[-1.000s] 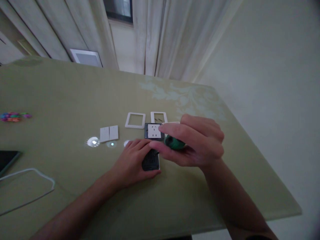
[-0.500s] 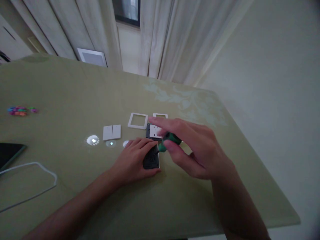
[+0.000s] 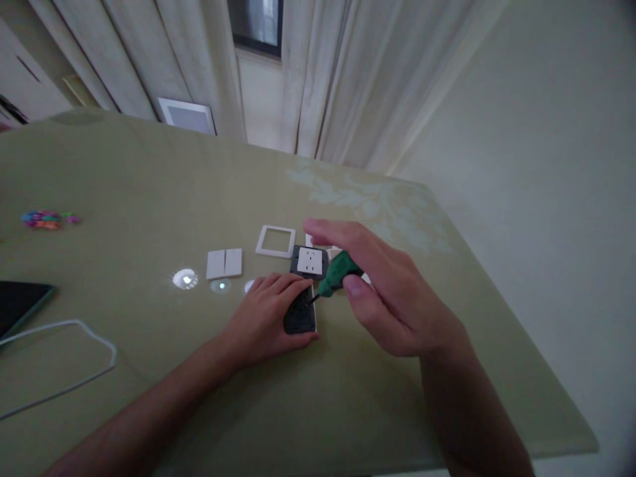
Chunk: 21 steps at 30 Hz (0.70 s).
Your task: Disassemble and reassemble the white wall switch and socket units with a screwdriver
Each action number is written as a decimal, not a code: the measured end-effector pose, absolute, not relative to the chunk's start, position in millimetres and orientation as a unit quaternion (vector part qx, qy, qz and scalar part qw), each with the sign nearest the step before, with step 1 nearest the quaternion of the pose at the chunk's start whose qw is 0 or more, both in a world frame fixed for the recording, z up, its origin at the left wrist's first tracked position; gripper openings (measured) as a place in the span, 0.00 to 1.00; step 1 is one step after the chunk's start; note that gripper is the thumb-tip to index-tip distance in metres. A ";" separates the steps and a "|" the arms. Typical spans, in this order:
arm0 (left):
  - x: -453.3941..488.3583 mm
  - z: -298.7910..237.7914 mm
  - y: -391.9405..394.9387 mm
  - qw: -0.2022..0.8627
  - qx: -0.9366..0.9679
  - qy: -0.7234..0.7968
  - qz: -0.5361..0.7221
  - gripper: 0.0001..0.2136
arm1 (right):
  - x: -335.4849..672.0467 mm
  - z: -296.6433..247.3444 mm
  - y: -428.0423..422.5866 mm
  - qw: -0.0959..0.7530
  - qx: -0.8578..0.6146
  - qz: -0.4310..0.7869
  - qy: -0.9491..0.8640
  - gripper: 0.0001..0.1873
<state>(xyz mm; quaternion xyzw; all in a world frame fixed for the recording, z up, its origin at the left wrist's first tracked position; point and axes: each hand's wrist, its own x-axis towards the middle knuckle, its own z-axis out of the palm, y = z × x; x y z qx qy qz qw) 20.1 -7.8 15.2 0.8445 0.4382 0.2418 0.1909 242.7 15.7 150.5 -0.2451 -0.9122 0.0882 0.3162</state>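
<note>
My left hand (image 3: 268,308) is closed around the edges of a dark, square wall-switch module (image 3: 299,317) with a light rim, holding it against the table. In my right hand (image 3: 397,291) is a screwdriver (image 3: 338,273) with a green handle; its thin shaft slants down-left and its tip meets the module's face. The thumb and index finger are parted around the handle, and the other fingers are hidden. Just beyond the module lies a wall socket (image 3: 310,261) with a white face and dark surround. A white square frame (image 3: 261,240) rests behind it.
Two white switch rockers (image 3: 215,265) lie left of my left hand. Small colourful pieces (image 3: 47,220), a dark flat device (image 3: 20,305) and a white cable (image 3: 94,336) are farther left. Another white piece (image 3: 309,240) is partly hidden by my right fingers. Curtains (image 3: 199,59) hang behind the table (image 3: 149,179).
My right hand has shifted slightly and its index finger has lifted, leaving more of the screwdriver handle and the socket in sight. My left hand stays on the module.
</note>
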 end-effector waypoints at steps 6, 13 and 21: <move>19.9 14.7 -7.7 0.192 0.845 0.433 0.247 0.34 | 242.1 147.9 16.5 0.340 -0.271 -0.003 -0.901 0.17; 20.1 14.6 -8.1 0.192 0.844 0.438 0.241 0.33 | 239.4 141.4 21.4 0.365 -0.277 -0.023 -0.889 0.13; 20.1 13.6 -7.4 0.190 0.844 0.434 0.251 0.34 | 243.8 148.3 18.4 0.351 -0.278 -0.041 -0.893 0.13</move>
